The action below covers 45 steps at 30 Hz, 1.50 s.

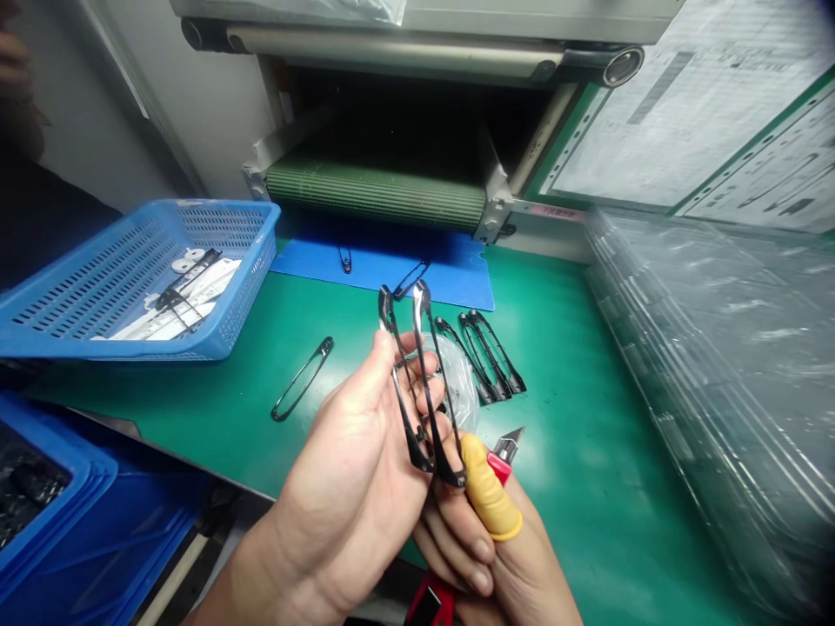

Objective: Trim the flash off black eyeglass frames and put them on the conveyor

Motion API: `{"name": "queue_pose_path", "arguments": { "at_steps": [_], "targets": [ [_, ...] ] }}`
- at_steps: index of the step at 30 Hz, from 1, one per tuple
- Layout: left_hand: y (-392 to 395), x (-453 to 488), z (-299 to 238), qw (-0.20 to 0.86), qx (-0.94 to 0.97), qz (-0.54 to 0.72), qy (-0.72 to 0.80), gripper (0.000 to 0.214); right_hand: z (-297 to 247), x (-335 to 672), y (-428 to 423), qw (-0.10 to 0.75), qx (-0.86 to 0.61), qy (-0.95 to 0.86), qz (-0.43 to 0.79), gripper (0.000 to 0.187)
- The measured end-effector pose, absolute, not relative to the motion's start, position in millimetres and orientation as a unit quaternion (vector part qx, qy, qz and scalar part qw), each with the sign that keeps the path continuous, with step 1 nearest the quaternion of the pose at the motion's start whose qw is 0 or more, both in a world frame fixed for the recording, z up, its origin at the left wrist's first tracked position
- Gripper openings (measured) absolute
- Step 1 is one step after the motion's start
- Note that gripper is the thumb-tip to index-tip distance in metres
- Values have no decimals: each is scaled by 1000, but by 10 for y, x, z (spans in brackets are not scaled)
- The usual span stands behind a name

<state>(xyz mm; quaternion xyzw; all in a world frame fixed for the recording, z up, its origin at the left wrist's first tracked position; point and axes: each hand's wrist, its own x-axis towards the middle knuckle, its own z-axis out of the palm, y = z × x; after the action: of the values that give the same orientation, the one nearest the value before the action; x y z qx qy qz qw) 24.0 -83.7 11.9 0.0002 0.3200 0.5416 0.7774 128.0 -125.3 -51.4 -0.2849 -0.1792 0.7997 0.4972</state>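
Observation:
My left hand [352,469] is closed on two glossy black elongated loop-shaped parts [417,382], held upright side by side. My right hand [489,539] sits just below and right of them, its fingers curled, with a yellow finger cot [488,497] on one finger touching the parts' lower ends. A red-handled cutter [505,450] pokes out from that hand. Several more black loop parts [486,352] lie on the green table [587,417] behind, and one lies alone [302,379] to the left.
A blue mesh basket [130,278] with white and black pieces stands at left. Behind is a green conveyor belt [378,193] with a blue mat [391,261] before it. Stacked clear plastic trays [718,365] fill the right side. Blue crates [58,522] sit at lower left.

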Motion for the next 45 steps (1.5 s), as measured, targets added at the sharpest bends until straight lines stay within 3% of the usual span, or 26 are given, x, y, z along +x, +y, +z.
{"name": "queue_pose_path", "arguments": {
  "at_steps": [45],
  "targets": [
    [-800,141,41,784,14,548,293,28,-381,1161,-1231,486,-294,-169,805,30]
  ]
}}
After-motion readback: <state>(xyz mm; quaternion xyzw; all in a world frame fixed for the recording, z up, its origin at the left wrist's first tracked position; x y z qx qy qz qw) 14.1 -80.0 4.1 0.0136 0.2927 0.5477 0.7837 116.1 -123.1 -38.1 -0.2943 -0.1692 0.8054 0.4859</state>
